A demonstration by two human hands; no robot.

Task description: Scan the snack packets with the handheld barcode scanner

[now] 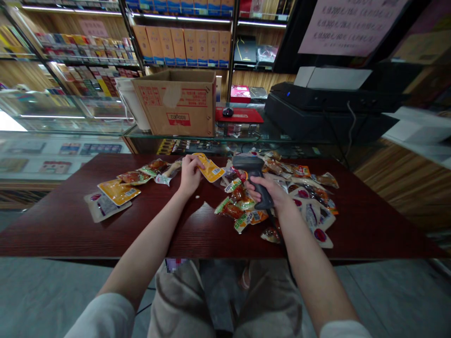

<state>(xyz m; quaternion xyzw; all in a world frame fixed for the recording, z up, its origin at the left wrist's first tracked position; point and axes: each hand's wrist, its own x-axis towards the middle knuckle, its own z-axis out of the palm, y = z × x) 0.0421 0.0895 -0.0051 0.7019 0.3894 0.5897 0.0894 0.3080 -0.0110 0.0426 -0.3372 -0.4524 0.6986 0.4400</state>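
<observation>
My left hand (190,172) is closed on the edge of a yellow snack packet (212,171), whose barcode patch faces up. In my right hand (270,188) is a dark handheld barcode scanner (260,184), its head pointing left toward the packet and its cable running down past my wrist. Around and beneath the scanner lies a pile of sealed snack packets (237,204). To the left of my left hand several packets form a row, among them another yellow packet (120,191) and a grey-white packet (105,206).
The dark red wooden table (200,234) spans the front. Behind it a cardboard box (176,103) and a mouse (227,112) on a red mat stand on a glass counter. A black machine (327,108) is at the right. Stocked shelves line the back.
</observation>
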